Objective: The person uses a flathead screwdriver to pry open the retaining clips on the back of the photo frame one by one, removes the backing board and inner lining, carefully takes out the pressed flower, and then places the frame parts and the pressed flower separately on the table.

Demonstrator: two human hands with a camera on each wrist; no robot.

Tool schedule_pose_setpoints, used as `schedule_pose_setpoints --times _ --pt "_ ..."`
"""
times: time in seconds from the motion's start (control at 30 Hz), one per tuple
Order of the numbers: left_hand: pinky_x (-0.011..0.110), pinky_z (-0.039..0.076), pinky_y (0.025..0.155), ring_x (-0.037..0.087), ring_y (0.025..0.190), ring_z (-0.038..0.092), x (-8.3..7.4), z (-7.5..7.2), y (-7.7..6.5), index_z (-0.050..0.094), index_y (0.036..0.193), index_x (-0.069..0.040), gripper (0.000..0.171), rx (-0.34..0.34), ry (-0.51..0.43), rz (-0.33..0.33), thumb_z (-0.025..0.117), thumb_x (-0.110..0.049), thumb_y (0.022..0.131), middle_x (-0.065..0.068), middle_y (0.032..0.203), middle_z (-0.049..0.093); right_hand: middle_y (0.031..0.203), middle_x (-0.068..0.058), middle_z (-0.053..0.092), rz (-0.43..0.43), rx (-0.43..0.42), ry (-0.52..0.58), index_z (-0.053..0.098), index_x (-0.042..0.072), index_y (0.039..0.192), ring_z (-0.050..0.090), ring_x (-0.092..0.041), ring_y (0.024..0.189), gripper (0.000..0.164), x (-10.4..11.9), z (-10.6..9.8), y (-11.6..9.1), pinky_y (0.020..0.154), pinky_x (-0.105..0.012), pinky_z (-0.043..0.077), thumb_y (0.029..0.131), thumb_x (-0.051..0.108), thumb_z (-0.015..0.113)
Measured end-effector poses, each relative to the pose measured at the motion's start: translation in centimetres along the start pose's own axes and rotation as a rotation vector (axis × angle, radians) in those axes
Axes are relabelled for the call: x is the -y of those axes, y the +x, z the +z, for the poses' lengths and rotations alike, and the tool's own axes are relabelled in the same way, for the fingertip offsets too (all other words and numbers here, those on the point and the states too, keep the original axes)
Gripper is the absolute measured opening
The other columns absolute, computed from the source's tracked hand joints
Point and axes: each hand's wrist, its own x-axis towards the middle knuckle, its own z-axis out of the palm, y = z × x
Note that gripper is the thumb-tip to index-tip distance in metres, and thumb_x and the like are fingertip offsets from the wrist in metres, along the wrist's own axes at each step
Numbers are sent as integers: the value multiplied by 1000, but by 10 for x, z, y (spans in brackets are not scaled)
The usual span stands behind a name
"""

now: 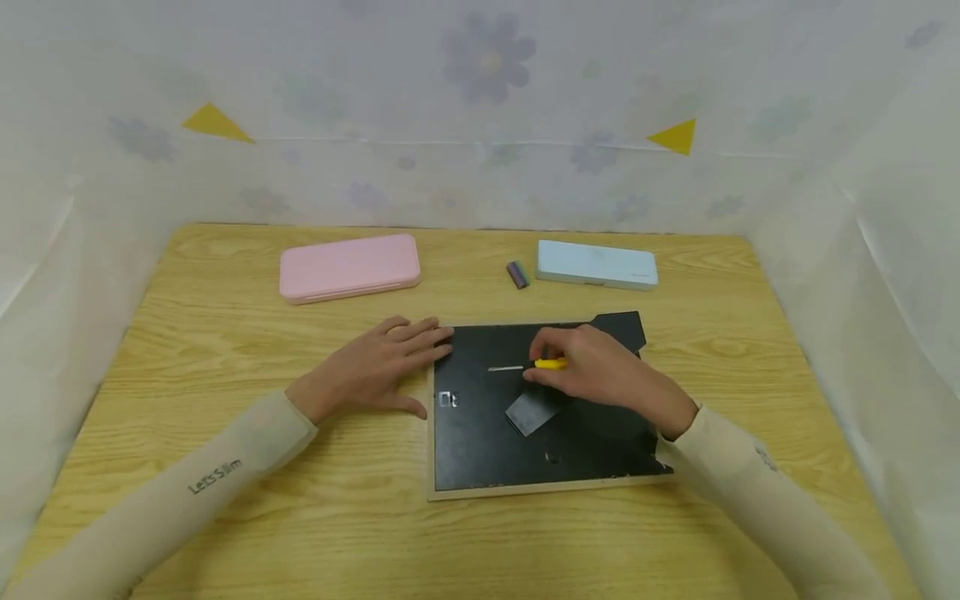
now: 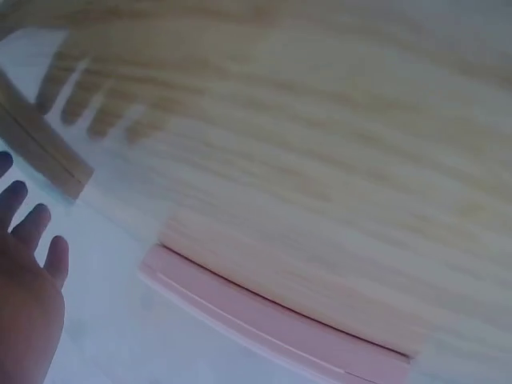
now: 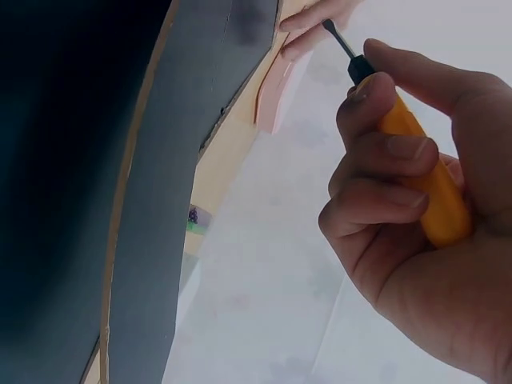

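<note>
A picture frame lies face down on the table, its black backing board [image 1: 480, 450] up and a pale wooden rim [image 1: 540, 489] along its near edge. My left hand [image 1: 375, 367] spreads its straight fingers over the frame's left edge. Over the backing my right hand [image 1: 592, 367] grips a screwdriver [image 3: 424, 168] by its yellow handle, the metal shaft pointing left. Beneath that hand a black stand leg [image 1: 532, 412] angles across the board. One black corner [image 1: 628, 327] juts past the frame's far right side. A small metal hanger [image 1: 447, 399] sits near the left edge.
Behind the frame, a pink case [image 1: 350, 267] lies at the left and a light blue case [image 1: 597, 264] at the right. Next to the blue one is a small dark, multicoloured block [image 1: 517, 275]. White floral sheeting [image 1: 480, 183] walls the wooden table at the back and sides.
</note>
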Motion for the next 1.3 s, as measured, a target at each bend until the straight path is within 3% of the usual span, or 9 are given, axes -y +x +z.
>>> schedule_pose_setpoints --times 0.13,0.47,0.6,0.73,0.87,1.0,1.17,1.3 --pt "50 33 112 31 146 33 -3 0 -2 45 151 -6 88 63 29 16 60 -67 88 15 158 36 77 10 64 -6 8 7 67 16 100 54 -4 59 19 -1 3 2 56 -28 46 91 31 75" --pt "45 46 97 32 123 61 -27 -17 -4 66 130 -3 89 94 260 71 54 -78 83 19 135 61 74 11 62 -20 9 17 67 16 100 52 -4 56 19 0 8 6 54 -28 45 92 31 74" --pt "42 49 88 31 110 67 -41 -20 -13 71 119 -2 90 79 312 89 54 -81 81 20 123 68 74 11 63 -37 8 18 67 16 100 52 -4 56 19 2 8 7 53 -28 45 92 31 74" --pt "37 51 74 28 89 71 -58 -21 -19 74 99 -5 85 25 331 77 56 -84 76 19 108 73 75 11 64 -44 1 13 68 16 100 52 -4 56 19 4 8 8 54 -28 45 91 31 74" --pt "33 46 59 20 63 63 -77 -19 -17 67 72 -11 72 13 289 36 61 -83 74 11 80 71 75 10 64 -47 -2 19 69 13 101 51 -5 54 21 5 9 9 54 -28 45 91 30 75" --pt "31 39 50 15 52 48 -95 -16 -15 54 61 -16 68 22 261 -32 64 -82 72 -1 56 53 72 10 62 -48 3 28 68 14 100 50 -5 53 20 4 11 11 53 -27 44 91 30 75" --pt "31 34 45 13 48 44 -121 -10 -16 47 58 -15 70 -49 262 -150 67 -81 69 -1 51 46 72 11 60 -35 7 29 66 18 99 49 -6 52 17 5 12 11 53 -28 44 92 31 74" --pt "30 31 41 11 45 36 -139 -7 -15 40 55 -16 72 -113 286 -196 69 -81 67 -5 48 32 73 11 61 -30 10 25 66 18 99 50 -6 53 17 5 12 10 53 -29 45 92 31 74"
